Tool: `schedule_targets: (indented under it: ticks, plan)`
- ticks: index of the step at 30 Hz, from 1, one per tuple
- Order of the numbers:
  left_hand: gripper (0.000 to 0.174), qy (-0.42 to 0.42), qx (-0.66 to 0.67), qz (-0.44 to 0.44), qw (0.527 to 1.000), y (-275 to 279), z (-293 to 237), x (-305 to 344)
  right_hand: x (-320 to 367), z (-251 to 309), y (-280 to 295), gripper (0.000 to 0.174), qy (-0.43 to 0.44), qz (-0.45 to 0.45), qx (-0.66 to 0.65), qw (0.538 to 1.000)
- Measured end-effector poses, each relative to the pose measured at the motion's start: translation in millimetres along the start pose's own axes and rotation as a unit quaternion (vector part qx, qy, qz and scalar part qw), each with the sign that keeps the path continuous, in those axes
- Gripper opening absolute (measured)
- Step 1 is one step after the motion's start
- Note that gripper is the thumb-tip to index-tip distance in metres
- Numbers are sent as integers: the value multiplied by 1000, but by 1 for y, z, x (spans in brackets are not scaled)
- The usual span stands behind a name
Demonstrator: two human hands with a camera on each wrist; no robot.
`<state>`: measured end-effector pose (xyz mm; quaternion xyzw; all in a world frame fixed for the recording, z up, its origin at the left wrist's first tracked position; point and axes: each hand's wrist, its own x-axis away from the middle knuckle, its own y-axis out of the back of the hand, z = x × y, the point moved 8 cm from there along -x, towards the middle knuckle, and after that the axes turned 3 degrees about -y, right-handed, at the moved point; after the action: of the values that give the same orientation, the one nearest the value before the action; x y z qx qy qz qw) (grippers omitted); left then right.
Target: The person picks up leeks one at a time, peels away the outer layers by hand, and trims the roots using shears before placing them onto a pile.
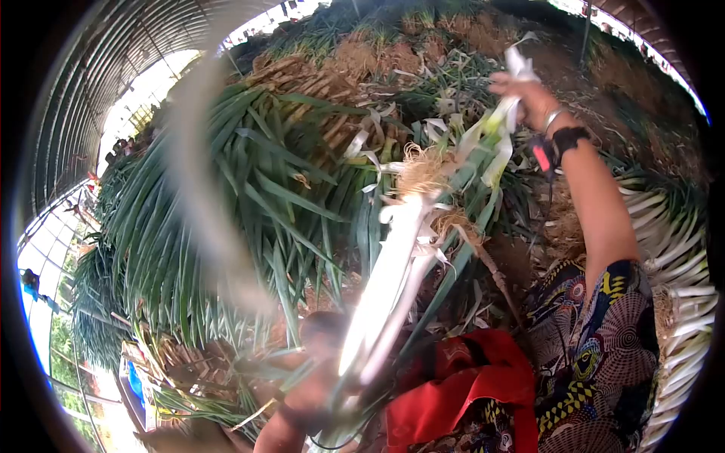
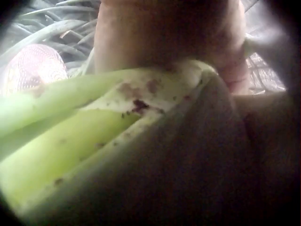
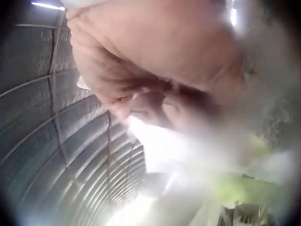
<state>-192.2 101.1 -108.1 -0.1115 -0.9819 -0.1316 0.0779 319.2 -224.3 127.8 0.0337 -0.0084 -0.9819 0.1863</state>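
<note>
Currently, peeling step, by appearance: left hand (image 1: 321,347), fingers curled, grips leek (image 1: 393,257) above the lap; right hand (image 1: 529,94) pinches its outer leaf (image 1: 495,128) high; next move likely needs a clean downward strip.

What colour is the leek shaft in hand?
Leek shaft: bright white; head view shows it best.

Leek (image 1: 393,257) between leaf pile (image 1: 291,200) and stacked leeks (image 1: 680,241)

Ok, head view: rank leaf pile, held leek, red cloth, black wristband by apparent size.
1. leaf pile
2. held leek and red cloth, about alike, so unranked
3. black wristband
</note>
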Motion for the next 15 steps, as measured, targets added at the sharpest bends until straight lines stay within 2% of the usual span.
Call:
schedule_targets:
  ticks: [1,3,5,6,8,9,10,13,14,15]
  plan:
    - [31,9,5,-4,1000,1,9,-1,17,-3,-33,55,30,87,-49,995]
    - [31,27,12,-8,1000,0,21,-3,68,-5,-94,72,57,151,-139,977]
    - [32,21,4,-1,1000,-2,18,-7,107,-19,-145,81,-4,269,-35,963]
    - [32,7,-5,7,1000,-3,13,-10,113,-34,-154,75,-49,286,23,957]
    - [35,-2,-13,22,1000,-6,1,-9,118,-89,-170,56,-153,331,28,931]
    - [36,-6,-18,31,999,-7,-4,-9,120,-120,-181,44,-210,357,-25,910]
    - [38,-5,-19,37,999,-8,-8,-9,133,-113,-201,34,-152,418,-38,895]
    - [42,-3,-18,46,999,-9,-13,-5,166,-88,-238,27,-73,504,-8,861]
    - [43,-2,-17,46,999,-9,-12,-4,159,-75,-237,24,83,463,77,879]
    - [45,-1,-15,46,999,-9,-12,-1,154,-63,-235,22,237,405,160,868]
